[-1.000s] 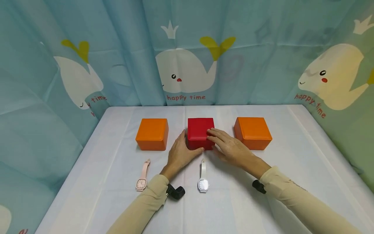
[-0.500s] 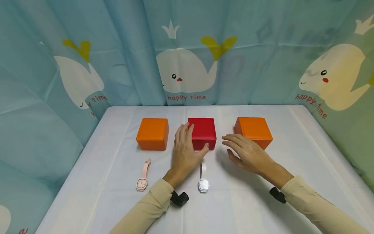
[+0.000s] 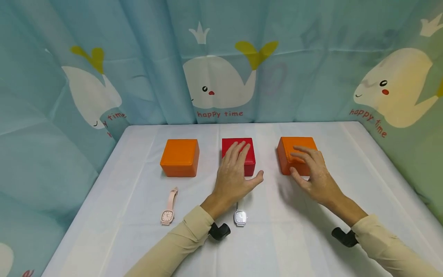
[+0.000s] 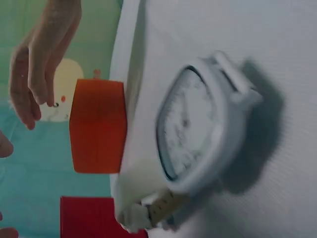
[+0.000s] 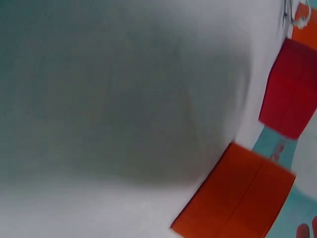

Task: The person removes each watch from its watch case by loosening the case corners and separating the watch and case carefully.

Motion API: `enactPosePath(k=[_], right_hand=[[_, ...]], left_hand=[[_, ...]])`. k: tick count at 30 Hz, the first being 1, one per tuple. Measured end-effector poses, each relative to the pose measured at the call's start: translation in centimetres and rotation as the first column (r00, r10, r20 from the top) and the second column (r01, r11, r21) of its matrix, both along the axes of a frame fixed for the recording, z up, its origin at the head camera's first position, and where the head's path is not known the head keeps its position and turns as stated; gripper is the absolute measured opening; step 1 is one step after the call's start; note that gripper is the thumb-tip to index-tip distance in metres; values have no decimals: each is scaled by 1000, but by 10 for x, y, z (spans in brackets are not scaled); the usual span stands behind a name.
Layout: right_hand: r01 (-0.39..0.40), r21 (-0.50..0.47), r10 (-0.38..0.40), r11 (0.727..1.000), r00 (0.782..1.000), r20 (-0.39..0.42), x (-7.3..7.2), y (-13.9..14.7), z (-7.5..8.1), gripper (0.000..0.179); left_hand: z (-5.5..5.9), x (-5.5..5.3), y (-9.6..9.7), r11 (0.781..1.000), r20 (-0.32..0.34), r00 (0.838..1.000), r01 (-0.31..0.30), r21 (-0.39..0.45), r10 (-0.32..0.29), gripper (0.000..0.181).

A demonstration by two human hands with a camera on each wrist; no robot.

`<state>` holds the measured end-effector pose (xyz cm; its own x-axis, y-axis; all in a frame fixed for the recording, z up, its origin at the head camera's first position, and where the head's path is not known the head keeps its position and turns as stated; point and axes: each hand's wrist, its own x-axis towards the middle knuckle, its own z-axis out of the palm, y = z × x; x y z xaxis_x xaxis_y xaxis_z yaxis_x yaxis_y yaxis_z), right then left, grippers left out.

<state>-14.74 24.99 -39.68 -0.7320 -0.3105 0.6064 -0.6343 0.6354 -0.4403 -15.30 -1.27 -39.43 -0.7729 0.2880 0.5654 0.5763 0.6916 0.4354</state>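
Observation:
My left hand (image 3: 235, 175) reaches over the red box (image 3: 250, 168) in the head view, fingers spread and holding nothing, hiding part of its lid. My right hand (image 3: 316, 175) overlaps the front of the right orange box (image 3: 299, 141), thumb apart from the loosely bent fingers, nothing between them. Below my left hand lies a white wristwatch (image 3: 240, 218), its strap mostly covered in that view. The left wrist view shows the watch's dial (image 4: 185, 124) up close. Both boxes appear closed.
Another orange box (image 3: 180, 154) stands to the left of the red one. In front of it a pink wristwatch (image 3: 167, 216) lies on the white tablecloth (image 3: 138, 246). A blue curtain (image 3: 152, 77) with whale prints rises behind the table.
The left hand has shifted from the red box's left side to over its front. The right hand has left the red box and moved right to the orange one. The boxes stay put.

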Motion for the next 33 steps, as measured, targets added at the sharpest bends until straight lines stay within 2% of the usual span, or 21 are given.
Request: enactPosePath(k=[4, 6, 8, 11, 14, 17, 19, 27, 30, 33], right_hand=[[69, -125, -57, 990, 994, 98, -6, 14, 0, 44], [103, -156, -82, 982, 987, 140, -10, 21, 0, 45], [130, -167, -99, 977, 978, 181, -14, 28, -2, 48], [158, -154, -117, 975, 962, 248, -18, 37, -6, 54], [176, -111, -129, 978, 932, 338, -22, 43, -11, 64], [178, -65, -137, 982, 904, 406, -25, 47, -15, 73], [177, -49, -141, 983, 897, 419, -28, 49, -17, 76], [99, 41, -107, 994, 916, 386, -39, 59, -20, 78], [65, 66, -86, 996, 917, 389, -42, 62, -20, 83], [56, 69, -79, 996, 914, 398, -47, 64, -18, 92]], left_hand=[[2, 3, 11, 998, 54, 998, 44, -48, -42, 76], [3, 5, 17, 992, 66, 996, 65, -112, -58, 77], [4, 6, 23, 977, 64, 996, 80, -199, -68, 80], [4, 6, 33, 944, 58, 995, 92, -318, -78, 84], [2, 3, 44, 927, 91, 992, 112, -359, -85, 87], [0, 1, 55, 926, 145, 985, 137, -353, -90, 89], [-2, 1, 61, 929, 190, 978, 151, -337, -90, 91], [-5, -3, 77, 947, 339, 938, 175, -270, -77, 92], [-6, -8, 83, 962, 406, 910, 183, -203, -88, 94], [-8, -15, 91, 975, 488, 866, 189, -117, -109, 97]])
